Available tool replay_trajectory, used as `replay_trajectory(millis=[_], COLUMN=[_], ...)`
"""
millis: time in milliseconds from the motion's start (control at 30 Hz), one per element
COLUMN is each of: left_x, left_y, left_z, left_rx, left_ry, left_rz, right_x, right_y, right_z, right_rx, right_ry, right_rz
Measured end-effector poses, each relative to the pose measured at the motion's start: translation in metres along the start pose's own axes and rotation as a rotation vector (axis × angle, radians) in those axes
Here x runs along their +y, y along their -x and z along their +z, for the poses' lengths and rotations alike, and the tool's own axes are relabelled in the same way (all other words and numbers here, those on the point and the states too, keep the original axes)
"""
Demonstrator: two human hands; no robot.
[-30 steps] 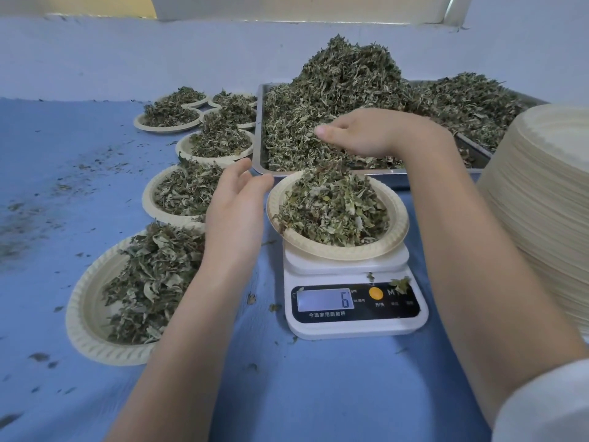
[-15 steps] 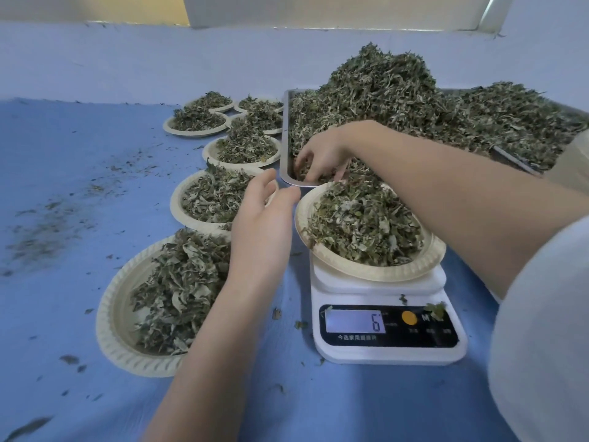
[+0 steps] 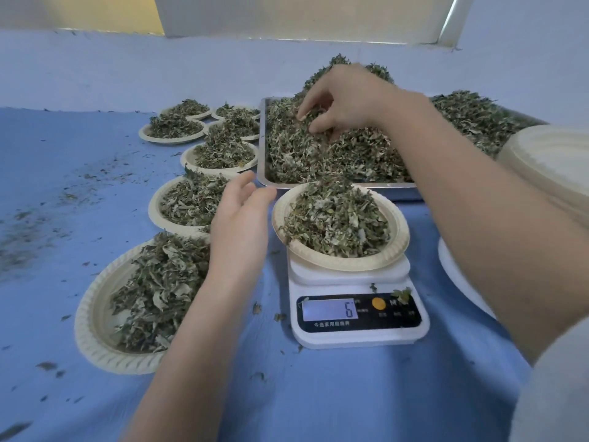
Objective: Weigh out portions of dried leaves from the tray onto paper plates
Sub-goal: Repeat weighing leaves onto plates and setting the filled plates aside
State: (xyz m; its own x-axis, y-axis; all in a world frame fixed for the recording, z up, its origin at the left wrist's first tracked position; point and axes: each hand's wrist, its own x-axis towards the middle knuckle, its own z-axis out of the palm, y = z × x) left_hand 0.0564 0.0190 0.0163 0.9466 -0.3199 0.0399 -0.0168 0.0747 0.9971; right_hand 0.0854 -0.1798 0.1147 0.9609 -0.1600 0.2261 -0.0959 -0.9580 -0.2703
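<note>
Right hand [image 3: 344, 100] fingers curled into dried leaves [image 3: 318, 154] in metal tray [image 3: 262, 154], pinching some | left hand [image 3: 239, 228] relaxed, holding nothing, beside filled paper plate [image 3: 395, 250] on scale [image 3: 357, 330] | display reads 6 | filled plates [image 3: 95, 314] left, on blue cloth [image 3: 350, 393].

head cam, looks fwd & down, close over scale [image 3: 357, 317] (one view only).
</note>
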Motion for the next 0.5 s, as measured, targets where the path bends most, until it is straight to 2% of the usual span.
replay_trajectory(millis=[133, 233, 333, 500], left_x=[0.000, 0.000, -0.001, -0.002], left_y=[0.000, 0.000, -0.001, -0.003], left_z=[0.000, 0.001, 0.001, 0.000], left_rx=[0.012, 0.015, 0.020, 0.030], left_ry=[-0.016, -0.026, -0.026, -0.033], left_rz=[0.000, 0.001, -0.001, 0.004], right_x=[-0.008, -0.013, -0.013, -0.009], right_y=[0.049, 0.077, 0.087, 0.093], right_z=[-0.012, -0.015, -0.013, -0.011], right_rx=[0.082, 0.102, 0.111, 0.084], right_ry=[-0.094, -0.068, -0.033, -0.111], right_rz=[-0.008, -0.013, 0.008, 0.039])
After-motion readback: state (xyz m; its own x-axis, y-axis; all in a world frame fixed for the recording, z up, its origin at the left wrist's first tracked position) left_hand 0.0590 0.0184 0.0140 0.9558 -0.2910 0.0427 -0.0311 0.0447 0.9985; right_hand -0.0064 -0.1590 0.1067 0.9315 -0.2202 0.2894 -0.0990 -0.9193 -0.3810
